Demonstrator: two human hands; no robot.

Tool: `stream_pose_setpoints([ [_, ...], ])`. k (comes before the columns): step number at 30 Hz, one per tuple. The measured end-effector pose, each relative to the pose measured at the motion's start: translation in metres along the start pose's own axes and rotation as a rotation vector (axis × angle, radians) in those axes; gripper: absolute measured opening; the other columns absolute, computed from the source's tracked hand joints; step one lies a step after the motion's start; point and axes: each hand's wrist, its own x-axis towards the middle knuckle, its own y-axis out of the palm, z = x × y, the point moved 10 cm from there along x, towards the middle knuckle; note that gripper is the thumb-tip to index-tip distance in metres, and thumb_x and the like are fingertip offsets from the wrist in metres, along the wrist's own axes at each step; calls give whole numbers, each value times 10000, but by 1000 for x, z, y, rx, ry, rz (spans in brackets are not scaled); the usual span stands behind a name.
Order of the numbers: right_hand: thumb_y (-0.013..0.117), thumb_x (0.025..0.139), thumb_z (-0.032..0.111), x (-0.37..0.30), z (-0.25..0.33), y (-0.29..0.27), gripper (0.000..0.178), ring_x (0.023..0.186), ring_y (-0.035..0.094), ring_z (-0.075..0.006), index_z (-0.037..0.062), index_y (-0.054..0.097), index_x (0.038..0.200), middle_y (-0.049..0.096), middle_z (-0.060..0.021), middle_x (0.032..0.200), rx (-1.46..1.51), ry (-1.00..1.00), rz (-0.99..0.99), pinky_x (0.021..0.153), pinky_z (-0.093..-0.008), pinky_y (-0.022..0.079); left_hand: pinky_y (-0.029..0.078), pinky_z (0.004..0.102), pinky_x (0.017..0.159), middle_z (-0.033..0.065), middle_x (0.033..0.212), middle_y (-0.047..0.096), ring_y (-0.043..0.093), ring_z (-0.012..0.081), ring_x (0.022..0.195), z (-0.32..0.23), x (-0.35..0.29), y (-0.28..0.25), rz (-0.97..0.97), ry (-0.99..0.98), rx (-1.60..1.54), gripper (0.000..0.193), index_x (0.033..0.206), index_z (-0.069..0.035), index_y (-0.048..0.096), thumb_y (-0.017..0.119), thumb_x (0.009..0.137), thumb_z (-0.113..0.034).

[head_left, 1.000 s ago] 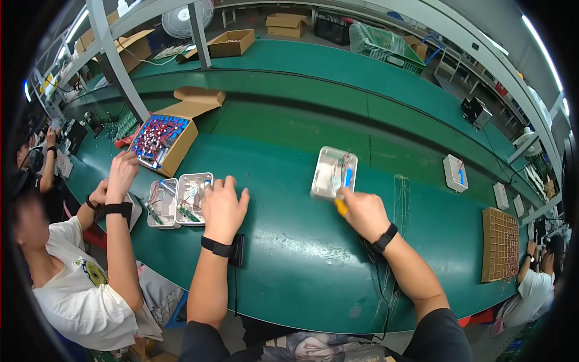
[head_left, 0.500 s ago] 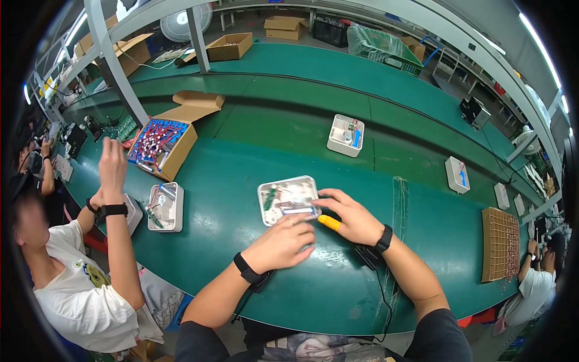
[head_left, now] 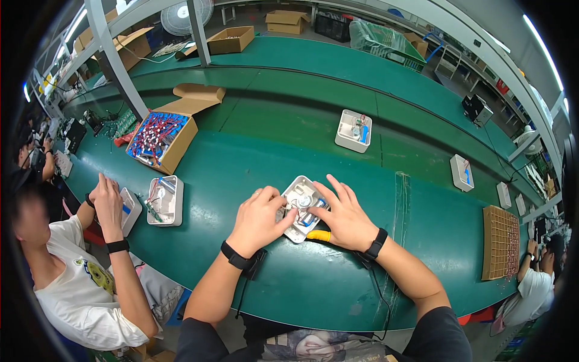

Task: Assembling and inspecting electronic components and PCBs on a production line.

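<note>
A white plastic case (head_left: 296, 236) lies tilted on the green bench between my hands. Inside it are a round white part (head_left: 305, 201), thin wires and a blue cylindrical battery (head_left: 309, 221). My left hand (head_left: 258, 218) closes on the case's left side, its thumb reaching over the rim to the inner parts. On the opposite side, my right hand (head_left: 345, 218) grips the case; its thumb, in a yellow finger cot, lies along the near edge. The right index finger bends in by the battery, with the other fingers raised. The fingertips hide part of the contents.
Left of me stands another filled white case (head_left: 166, 202), beside a co-worker's hands (head_left: 108, 208). Behind it is a cardboard box of blue batteries (head_left: 161, 139). More white cases (head_left: 354, 131) sit farther back and right. A divided cardboard tray (head_left: 499, 244) stands at the right.
The case has turned from lying crosswise to pointing away from me. My left hand has shifted left to its side, and my right fingers reach over it. The co-worker's hands have lowered.
</note>
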Motion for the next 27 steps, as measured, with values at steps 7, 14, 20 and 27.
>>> stream_pose_setpoints([
  [7,816,869,405,-4,16,11,395,1546,256,-504,146,752,1160,389,-208,1616,-18,-62,85,1233,-685,251,578,447,894,137,1274,639,657,353,1118,-7,-2,18,115,109,-87,302,1126,-33,708,762,923,-249],
  [14,820,865,409,-6,9,23,394,1552,248,-504,116,722,1109,393,-211,1610,125,-42,108,1238,-705,221,561,455,947,147,1355,618,642,362,1167,-4,-4,31,154,128,-110,300,1151,-34,695,735,951,-254],
  [20,823,865,410,-7,22,22,410,1542,268,-495,104,702,1109,425,-210,1572,-38,-132,126,1231,-722,215,557,453,952,145,1364,615,632,355,1181,-8,-5,33,186,143,-165,297,1162,-33,691,724,957,-245],
  [27,842,836,384,-3,19,20,439,1530,294,-479,107,692,1141,448,-197,1535,48,-67,135,1235,-716,218,549,452,962,146,1379,608,629,356,1185,-9,-5,36,195,161,-188,290,1174,-32,687,713,968,-234],
])
